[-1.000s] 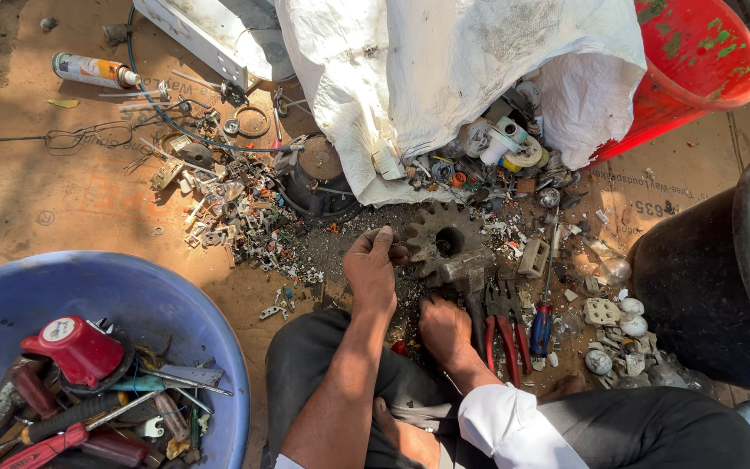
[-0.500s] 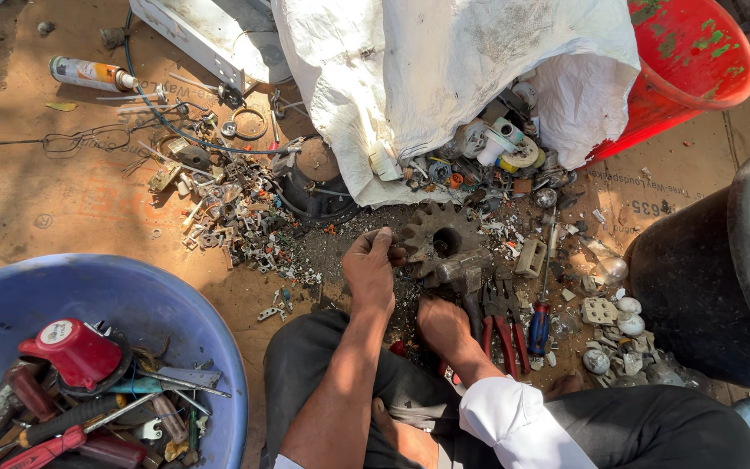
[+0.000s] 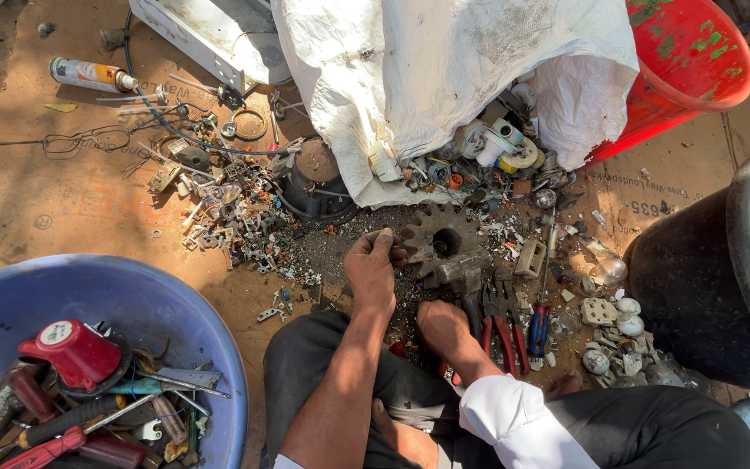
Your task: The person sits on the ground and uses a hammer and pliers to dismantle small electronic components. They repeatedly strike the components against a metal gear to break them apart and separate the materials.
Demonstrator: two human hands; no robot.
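My left hand [image 3: 373, 271] rests on the gritty ground just left of a large dark toothed gear [image 3: 438, 241]. Its fingers are curled in, tips bunched at the gear's edge, and nothing shows in them. My right hand [image 3: 443, 326] lies lower, knuckles up, among the scrap in front of my lap; its fingers are tucked under and hidden. A metal hammer-like tool [image 3: 463, 276] lies between the gear and that hand. Red-handled pliers [image 3: 507, 334] and a blue-and-red screwdriver [image 3: 538, 323] lie just to its right.
A white sack [image 3: 444, 78] spills small parts behind the gear, against a red tub [image 3: 696, 61]. A blue basin [image 3: 175, 313] of tools sits at lower left, a black bucket [image 3: 696, 278] at right. Loose metal scrap [image 3: 236, 208] and a spray can [image 3: 88, 75] lie at the left.
My left hand has curled its fingers in closer to the gear. My right hand has barely shifted.
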